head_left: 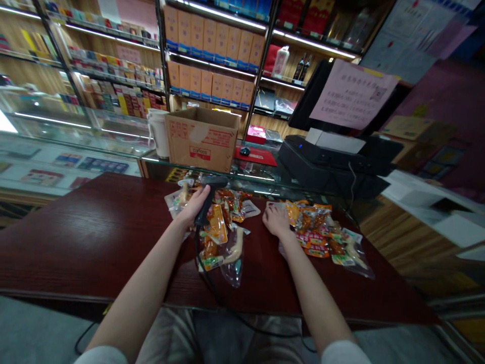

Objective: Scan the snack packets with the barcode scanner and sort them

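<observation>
My left hand [193, 206] is wrapped around a black barcode scanner [214, 182], its head tilted over a pile of packaged snacks. A dark cable [202, 268] runs down from its grip to the table edge. Under and beside it lie clear and orange vacuum packs, among them an orange snack packet [216, 226] and a clear pack with a pale chicken foot [237, 247]. My right hand [276, 220] has its fingers curled onto a clear-edged snack packet [281, 206] at the left side of a second pile [316, 220]. Its fingertips are partly blurred.
Both piles lie on a dark red wooden table [94, 227]. Behind it, a glass counter carries an open cardboard box [200, 144], a white cup [159, 134], a mouse [244, 151] and a black checkout machine [322, 162]. Shelves of boxed goods [215, 38] line the wall.
</observation>
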The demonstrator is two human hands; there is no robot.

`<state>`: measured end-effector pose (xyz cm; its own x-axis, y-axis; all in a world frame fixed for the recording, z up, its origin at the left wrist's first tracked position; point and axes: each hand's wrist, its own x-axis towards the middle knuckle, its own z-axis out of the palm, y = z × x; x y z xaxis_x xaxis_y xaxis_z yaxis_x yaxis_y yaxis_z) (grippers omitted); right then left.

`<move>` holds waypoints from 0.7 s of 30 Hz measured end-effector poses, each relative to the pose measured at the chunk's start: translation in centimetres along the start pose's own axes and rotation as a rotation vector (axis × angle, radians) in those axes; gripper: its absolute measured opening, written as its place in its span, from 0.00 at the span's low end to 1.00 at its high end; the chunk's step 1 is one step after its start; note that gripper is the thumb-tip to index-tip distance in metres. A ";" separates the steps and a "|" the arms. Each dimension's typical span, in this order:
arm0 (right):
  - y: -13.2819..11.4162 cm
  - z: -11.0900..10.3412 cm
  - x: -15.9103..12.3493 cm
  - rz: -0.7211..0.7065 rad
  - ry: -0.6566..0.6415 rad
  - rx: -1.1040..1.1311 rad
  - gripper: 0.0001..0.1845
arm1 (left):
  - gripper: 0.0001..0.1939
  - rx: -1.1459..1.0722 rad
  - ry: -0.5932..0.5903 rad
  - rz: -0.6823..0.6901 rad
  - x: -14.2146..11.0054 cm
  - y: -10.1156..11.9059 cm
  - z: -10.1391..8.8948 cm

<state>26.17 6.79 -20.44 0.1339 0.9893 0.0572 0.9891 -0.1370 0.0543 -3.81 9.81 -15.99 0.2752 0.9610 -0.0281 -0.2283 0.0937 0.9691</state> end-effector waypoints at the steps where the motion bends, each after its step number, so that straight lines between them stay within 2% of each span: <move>1: 0.4 0.0 0.1 0.052 -0.021 -0.028 0.23 | 0.31 0.008 -0.009 0.002 0.1 -0.2 -0.1; 5: 2.3 -1.2 0.5 0.158 -0.107 -0.126 0.19 | 0.31 0.014 -0.048 0.043 0.5 -0.8 -0.4; 8: 2.0 -1.8 1.5 0.117 -0.005 -0.036 0.20 | 0.31 0.008 -0.053 0.055 0.5 -0.7 -0.3; 10: 1.0 -1.4 2.5 0.078 0.017 0.122 0.23 | 0.30 0.016 -0.047 0.045 0.4 -0.5 -0.2; 14: -0.4 0.8 4.0 0.077 -0.084 0.461 0.17 | 0.30 0.032 -0.033 0.026 0.0 -0.1 0.3; 17: 0.1 2.5 4.4 0.075 0.019 0.738 0.18 | 0.31 0.030 -0.044 0.024 -0.4 0.2 0.6; 21: 1.7 3.5 3.9 0.057 0.114 1.270 0.22 | 0.33 0.017 -0.127 -0.007 -0.9 0.4 1.1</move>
<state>28.58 10.60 -23.58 0.2344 0.9651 0.1165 0.3543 0.0268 -0.9347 -3.10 8.70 -15.34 0.3931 0.9195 -0.0051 -0.2100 0.0952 0.9731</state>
